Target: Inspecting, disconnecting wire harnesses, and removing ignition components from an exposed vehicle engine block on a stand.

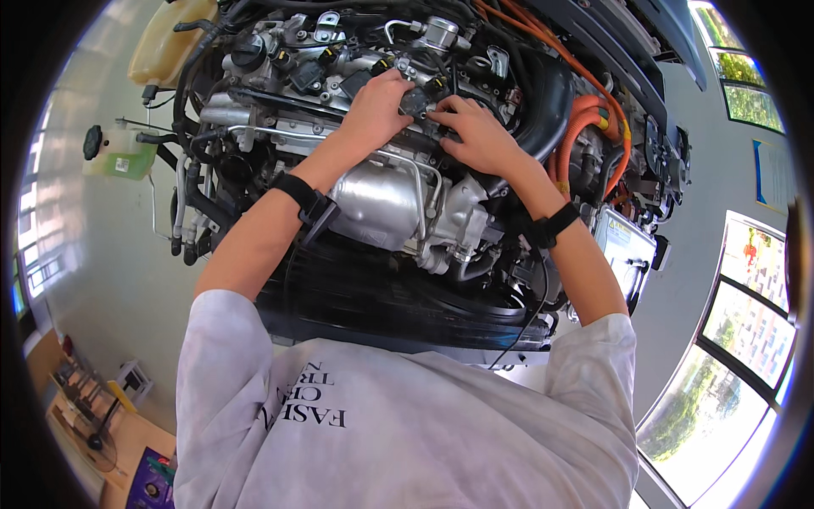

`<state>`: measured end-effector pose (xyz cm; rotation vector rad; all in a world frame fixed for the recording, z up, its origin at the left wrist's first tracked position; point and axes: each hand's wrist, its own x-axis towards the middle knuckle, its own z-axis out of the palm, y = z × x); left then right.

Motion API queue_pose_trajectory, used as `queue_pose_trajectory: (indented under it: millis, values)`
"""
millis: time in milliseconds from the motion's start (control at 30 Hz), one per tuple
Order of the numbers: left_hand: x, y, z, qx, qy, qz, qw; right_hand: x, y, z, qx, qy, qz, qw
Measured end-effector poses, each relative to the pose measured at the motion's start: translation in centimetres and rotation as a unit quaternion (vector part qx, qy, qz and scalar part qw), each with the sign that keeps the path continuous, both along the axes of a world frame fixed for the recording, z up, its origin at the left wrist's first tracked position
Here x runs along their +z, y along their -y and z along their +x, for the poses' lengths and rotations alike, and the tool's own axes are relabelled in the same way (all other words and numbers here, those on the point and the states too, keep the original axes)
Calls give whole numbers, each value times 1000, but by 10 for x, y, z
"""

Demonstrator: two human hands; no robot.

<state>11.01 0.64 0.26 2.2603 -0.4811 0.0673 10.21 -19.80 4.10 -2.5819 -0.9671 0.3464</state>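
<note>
My left hand rests on top of a metal engine, its fingers curled against the left side of a black ignition coil. From the other side, my right hand holds the same coil with bent fingers, partly hiding it. To the left of my hands, another black ignition coil sits on the engine's upper face. A small black connector with a yellow clip lies just beyond the held coil. Each wrist wears a black band, and a thin cable trails from the right one.
A thick black hose curves to the right of my right hand, with orange cables beside it. At the left stand a green-filled reservoir and a yellowish tank. A wooden table with tools stands at lower left.
</note>
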Motion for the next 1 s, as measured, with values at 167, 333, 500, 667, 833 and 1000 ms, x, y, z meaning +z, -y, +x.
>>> queue_pose_trajectory:
  millis: [167,333,500,667,833,1000]
  values:
    - [3,4,1,-7,9,-13,1000,4,4,-4,-64,11,64,996]
    - [2,-1,2,-10,-18,-30,999,7,-4,-5,-76,23,53,995]
    - [3,0,2,-14,-40,-31,999,10,-6,-9,-91,37,43,994]
    - [7,0,1,-21,-11,19,1000,15,-5,-8,-192,-37,158,968]
    - [14,5,-5,-38,12,30,999,-2,5,14,-234,64,220,945]
    - [24,17,-22,-41,99,15,994,-14,7,37,-286,-25,174,942]
